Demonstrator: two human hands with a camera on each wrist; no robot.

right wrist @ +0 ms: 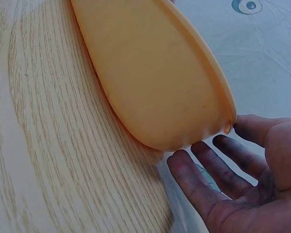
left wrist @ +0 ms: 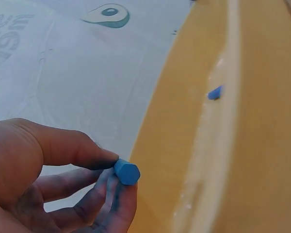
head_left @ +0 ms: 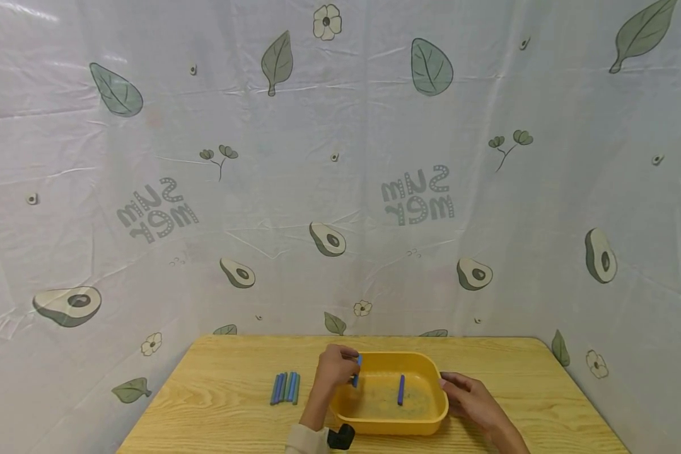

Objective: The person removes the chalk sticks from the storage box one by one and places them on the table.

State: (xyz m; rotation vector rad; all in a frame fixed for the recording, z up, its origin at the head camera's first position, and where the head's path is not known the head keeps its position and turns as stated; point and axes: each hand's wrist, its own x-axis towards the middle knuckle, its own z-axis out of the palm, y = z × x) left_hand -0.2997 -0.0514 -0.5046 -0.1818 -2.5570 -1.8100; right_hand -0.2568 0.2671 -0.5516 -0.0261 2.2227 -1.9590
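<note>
My left hand (head_left: pixel 336 366) is over the left end of a yellow plastic tub (head_left: pixel 394 427). Between thumb and fingertips it pinches a blue chalk stick (left wrist: pixel 129 174), whose six-sided end faces the left wrist camera. A purple-blue chalk stick (head_left: pixel 400 389) lies in the tub, on a floor smeared with dust. At the tub's right end, my right hand (head_left: pixel 475 400) holds the wall, thumb at the rim and fingertips against the outside, as the right wrist view shows (right wrist: pixel 242 170).
Left of the tub, several blue, purple and green chalk sticks (head_left: pixel 285 388) lie side by side on the wood-grain table (head_left: pixel 221 372). A pale curtain (head_left: pixel 340 189) printed with leaves and avocados hangs behind the table and along its sides.
</note>
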